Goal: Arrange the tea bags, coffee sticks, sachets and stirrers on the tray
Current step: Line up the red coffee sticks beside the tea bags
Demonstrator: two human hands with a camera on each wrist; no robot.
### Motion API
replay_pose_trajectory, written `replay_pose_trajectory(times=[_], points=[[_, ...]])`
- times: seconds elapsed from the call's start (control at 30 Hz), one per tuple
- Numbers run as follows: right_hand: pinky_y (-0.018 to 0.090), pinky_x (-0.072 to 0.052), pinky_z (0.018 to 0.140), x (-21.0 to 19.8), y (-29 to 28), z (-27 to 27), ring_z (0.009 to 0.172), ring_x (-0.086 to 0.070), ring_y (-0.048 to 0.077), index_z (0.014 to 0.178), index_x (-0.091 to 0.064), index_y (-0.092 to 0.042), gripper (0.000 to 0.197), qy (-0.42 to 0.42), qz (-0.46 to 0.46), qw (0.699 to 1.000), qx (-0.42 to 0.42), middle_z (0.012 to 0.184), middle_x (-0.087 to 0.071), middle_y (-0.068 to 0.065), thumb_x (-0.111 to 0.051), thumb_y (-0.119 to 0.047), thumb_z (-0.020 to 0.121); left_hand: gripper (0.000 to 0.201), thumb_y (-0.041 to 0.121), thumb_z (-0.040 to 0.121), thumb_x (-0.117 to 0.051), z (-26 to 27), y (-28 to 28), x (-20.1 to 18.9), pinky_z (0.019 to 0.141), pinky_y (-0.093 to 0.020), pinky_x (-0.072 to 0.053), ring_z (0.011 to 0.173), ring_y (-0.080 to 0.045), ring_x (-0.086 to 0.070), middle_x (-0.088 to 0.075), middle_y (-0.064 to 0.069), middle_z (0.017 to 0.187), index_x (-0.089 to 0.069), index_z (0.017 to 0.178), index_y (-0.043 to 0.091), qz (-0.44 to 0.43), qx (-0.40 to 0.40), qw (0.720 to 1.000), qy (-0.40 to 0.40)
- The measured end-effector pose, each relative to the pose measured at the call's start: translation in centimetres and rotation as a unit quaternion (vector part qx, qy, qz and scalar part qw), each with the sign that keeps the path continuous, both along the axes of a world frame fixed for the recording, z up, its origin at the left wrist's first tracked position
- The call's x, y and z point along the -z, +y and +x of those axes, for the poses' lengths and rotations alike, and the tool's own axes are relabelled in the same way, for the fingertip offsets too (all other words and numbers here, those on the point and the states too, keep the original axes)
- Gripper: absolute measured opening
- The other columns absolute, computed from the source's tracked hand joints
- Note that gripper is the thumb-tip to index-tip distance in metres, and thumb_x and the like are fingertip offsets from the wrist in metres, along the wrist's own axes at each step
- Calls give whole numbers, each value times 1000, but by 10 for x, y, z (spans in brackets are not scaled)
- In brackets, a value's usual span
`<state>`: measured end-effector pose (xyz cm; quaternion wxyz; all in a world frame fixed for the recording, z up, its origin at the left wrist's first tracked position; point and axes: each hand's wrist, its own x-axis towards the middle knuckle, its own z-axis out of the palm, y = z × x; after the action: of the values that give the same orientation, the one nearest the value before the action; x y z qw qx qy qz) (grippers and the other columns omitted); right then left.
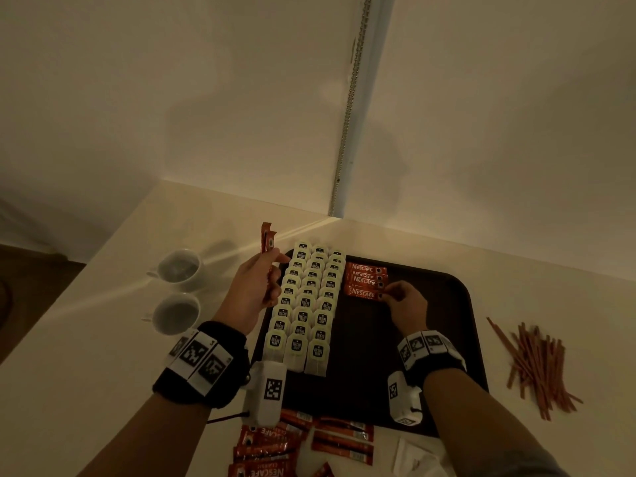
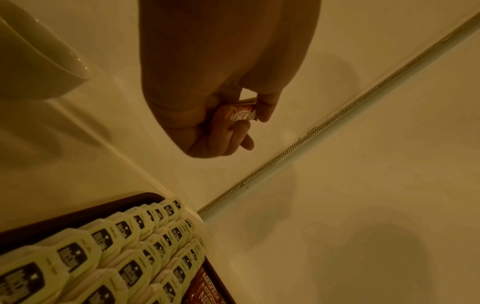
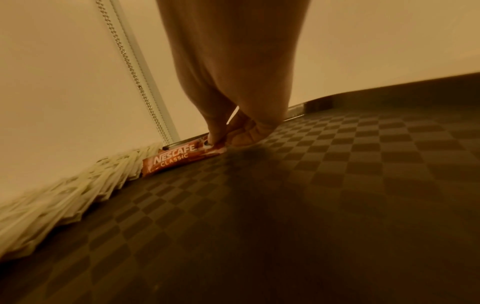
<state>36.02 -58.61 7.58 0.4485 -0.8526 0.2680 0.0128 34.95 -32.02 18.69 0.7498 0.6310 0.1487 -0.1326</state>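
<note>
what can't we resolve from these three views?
- How many coffee sticks the left hand grips: head view shows at least two tips, fingers cover the rest; left wrist view shows one end.
- Pile of loose coffee sticks: cut off by the head view's bottom edge.
- Tea bags: blurred in right wrist view, labels unreadable.
- Stirrers: count unclear, overlapping and dim.
- Right hand: pinches the nearest tray stick; sticks behind hidden.

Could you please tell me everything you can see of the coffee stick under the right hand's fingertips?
The coffee stick is a slim orange-red packet, glossy like foil or plastic, printed NESCAFE CLASSIC in white. It lies flat on the dark checkered tray, nearest the person in a short row of coffee sticks, its left end close to the tea bags. The right hand touches its right end, fingers curled at it; whether they pinch or merely press is unclear.
</note>
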Motion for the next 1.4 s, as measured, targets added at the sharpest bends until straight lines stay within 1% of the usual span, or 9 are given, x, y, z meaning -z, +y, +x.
replay_pose_trajectory(times=[0.27,0.43,0.53,0.7,0.77,0.87,1.0,1.13,1.4], points=[[21,-39,85,3,1,5,94,-50,6,102,-62,-12,18,25,-19,999,-11,109,-61,3,-64,-7,85,22,26,98,-43,-1,-1,1,49,-25,-25,45,-11,-33,-41,4,57,-60,95,13,-6,6,1000,4],[25,-42,89,6,2,5,100,-54,12,105,-61,-11,20,48,-37,998,-16,112,-60,5,-64,-8,85,13,16,96,-33,-2,-3,4,42,-24,-27,48,-14,-42,-53,-3,65,-45,98,13,-39,1,999,33],[29,-45,93,8,1,7,105,-56,16,106,-60,-11,22,55,-48,997,-16,112,-60,5,-64,-9,85,13,13,99,-36,-5,-5,2,41,-21,-33,51,-18,-53,-63,-9,74,-49,102,12,-31,21,999,26],[26,-47,84,2,1,7,101,-57,16,105,-59,-11,20,24,-47,999,-3,111,-61,7,-64,-15,86,13,15,98,-49,-5,-7,-3,47,-19,-42,60,-14,-63,-68,-6,85,-58,106,10,-5,51,999,1],[26,-47,80,-17,10,9,101,-58,17,107,-58,-11,20,-26,-14,1000,-9,110,-61,6,-61,-21,89,10,12,96,-51,-5,-7,-4,46,-17,-42,58,-12,-64,-67,-7,86,-59,102,10,7,56,998,-10],[33,-52,86,-66,39,6,100,-59,17,109,-58,-15,25,-99,114,984,-98,109,-61,1,-55,-33,91,6,9,94,-55,-5,-10,-7,44,-16,-41,54,-10,-62,-67,-8,84,-59,98,9,35,76,996,-29],[23,-53,73,-114,76,-5,87,-64,13,110,-59,-19,27,-116,231,935,-242,103,-66,3,-63,-30,86,7,13,90,-62,-8,-15,-12,48,-17,-44,56,-12,-65,-71,-9,85,-61,95,8,78,88,991,-56],[23,-53,69,-120,88,-13,76,-61,17,94,-59,-8,8,-152,292,919,-219,90,-62,9,-61,-6,87,7,11,87,-66,-13,-11,-16,56,-18,-52,62,-14,-68,-69,-12,86,-61,90,7,46,44,995,-78],[23,-53,70,-124,106,-29,78,-64,14,89,-63,-11,12,-137,306,915,-225,91,-64,9,-70,-6,80,20,6,85,-66,-24,-3,-19,73,-22,-57,73,-15,-69,-70,-16,89,-65,104,-2,19,38,995,-91]])
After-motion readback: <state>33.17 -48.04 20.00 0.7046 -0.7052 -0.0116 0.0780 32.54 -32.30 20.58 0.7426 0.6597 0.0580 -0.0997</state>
